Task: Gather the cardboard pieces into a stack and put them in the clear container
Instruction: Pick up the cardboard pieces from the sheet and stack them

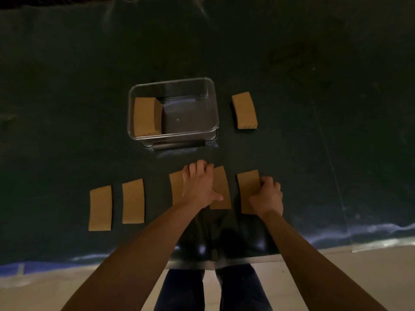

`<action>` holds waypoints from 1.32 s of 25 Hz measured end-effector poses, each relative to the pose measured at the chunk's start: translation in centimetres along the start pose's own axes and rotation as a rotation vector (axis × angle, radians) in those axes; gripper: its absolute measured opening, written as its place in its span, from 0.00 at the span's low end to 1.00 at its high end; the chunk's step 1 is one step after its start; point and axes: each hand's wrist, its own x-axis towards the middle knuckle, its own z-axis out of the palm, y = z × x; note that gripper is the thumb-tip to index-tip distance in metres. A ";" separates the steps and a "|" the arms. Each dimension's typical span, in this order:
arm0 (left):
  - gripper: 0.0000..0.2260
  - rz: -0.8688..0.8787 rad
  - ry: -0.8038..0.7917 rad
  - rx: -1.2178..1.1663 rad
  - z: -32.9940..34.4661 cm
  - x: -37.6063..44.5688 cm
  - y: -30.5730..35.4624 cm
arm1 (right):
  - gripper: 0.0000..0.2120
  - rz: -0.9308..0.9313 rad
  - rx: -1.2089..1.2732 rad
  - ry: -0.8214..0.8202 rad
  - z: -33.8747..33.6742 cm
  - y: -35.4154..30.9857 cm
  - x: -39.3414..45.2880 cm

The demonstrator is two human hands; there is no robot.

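Observation:
Several curved brown cardboard pieces lie in a row on the dark table. My left hand lies across two of them, one piece under its left side and another under the thumb; its fingers curl over the far edges. My right hand grips the right edge of a third piece. Two more pieces lie apart at the left. The clear container stands behind, with a cardboard stack in its left end. Another stack sits right of the container.
The table's near edge runs just below my forearms. A clear sheet edge crosses the table on the right. The container's dark latch faces me.

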 end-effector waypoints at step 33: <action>0.30 -0.118 0.017 -0.115 -1.8 -2.6 -8.9 | 0.11 0.065 1.010 -0.602 4.2 -7.1 -2.5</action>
